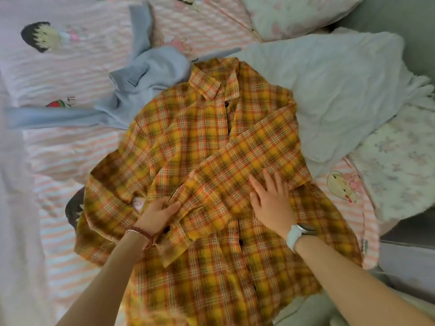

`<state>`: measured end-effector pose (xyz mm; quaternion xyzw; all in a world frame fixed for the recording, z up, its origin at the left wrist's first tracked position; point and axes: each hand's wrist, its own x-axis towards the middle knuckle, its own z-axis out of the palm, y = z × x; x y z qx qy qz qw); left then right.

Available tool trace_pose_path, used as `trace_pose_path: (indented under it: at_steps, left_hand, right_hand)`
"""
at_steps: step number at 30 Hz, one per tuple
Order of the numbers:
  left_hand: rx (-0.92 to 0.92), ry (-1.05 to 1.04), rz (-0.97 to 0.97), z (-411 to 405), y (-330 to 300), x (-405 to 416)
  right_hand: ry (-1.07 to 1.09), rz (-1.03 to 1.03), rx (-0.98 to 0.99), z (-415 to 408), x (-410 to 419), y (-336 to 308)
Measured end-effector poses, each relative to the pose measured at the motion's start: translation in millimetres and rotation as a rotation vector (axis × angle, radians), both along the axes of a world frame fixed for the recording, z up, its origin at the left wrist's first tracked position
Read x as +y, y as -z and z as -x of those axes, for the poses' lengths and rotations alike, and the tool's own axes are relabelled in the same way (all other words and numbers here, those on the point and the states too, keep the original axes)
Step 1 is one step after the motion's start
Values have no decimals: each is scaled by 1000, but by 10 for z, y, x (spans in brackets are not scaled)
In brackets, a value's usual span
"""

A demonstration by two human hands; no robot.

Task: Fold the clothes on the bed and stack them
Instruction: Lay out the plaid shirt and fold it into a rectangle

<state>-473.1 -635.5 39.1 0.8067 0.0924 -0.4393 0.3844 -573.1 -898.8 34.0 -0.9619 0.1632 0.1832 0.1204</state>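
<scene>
A yellow and orange plaid shirt [188,142] lies spread front-up on the bed, collar toward the far side. Its right sleeve [247,149] is folded diagonally across the chest. My left hand [157,214] grips the cuff end of that sleeve near the shirt's middle. My right hand [270,198] rests flat on the sleeve with fingers straight and spread. A light blue knit sweater [141,74] lies crumpled beyond the shirt's left shoulder, its sleeves stretched out.
The pink striped sheet [70,149] with cartoon prints covers the bed. A white rumpled duvet [341,90] lies at the right, a floral pillow [294,12] at the far right. The bed's edge [400,255] runs along the right.
</scene>
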Motion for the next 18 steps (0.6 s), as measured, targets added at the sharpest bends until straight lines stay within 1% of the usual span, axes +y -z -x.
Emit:
trace_pose_path:
  at_steps: [1, 2, 4, 5, 6, 8, 10, 11, 13, 15, 18]
  left_hand:
    - [-16, -30, 2, 5, 4, 36]
    - [-74, -15, -43, 14, 7, 63]
    - [-242, 83, -211, 67, 5, 99]
    - [-328, 120, -273, 109, -9, 114]
    - [-417, 127, -303, 147, -22, 134]
    - [-591, 57, -351, 204, -40, 220]
    - [-696, -103, -494, 191, -6, 360]
    - [-690, -191, -574, 163, 6, 431]
    - [-554, -333, -644, 77, 20, 553]
    - [-404, -360, -641, -24, 50, 631]
    - [-285, -339, -609, -220, 99, 625]
  right_hand:
    - [-10, 38, 115, 42, -93, 57]
    - [-1, 60, 207, 65, -182, 103]
    - [67, 69, 320, 81, -282, 164]
    - [94, 101, 343, 73, -269, 175]
    - [106, 156, 320, 58, -211, 173]
    - [77, 234, 179, 13, 27, 146]
    - [-33, 154, -6, -26, 361, 120]
    - [-107, 71, -73, -39, 541, 108]
    - [-262, -81, -125, -64, 897, 94]
    - [-383, -164, -118, -79, 1219, 108]
    - [-451, -151, -47, -92, 1522, 167]
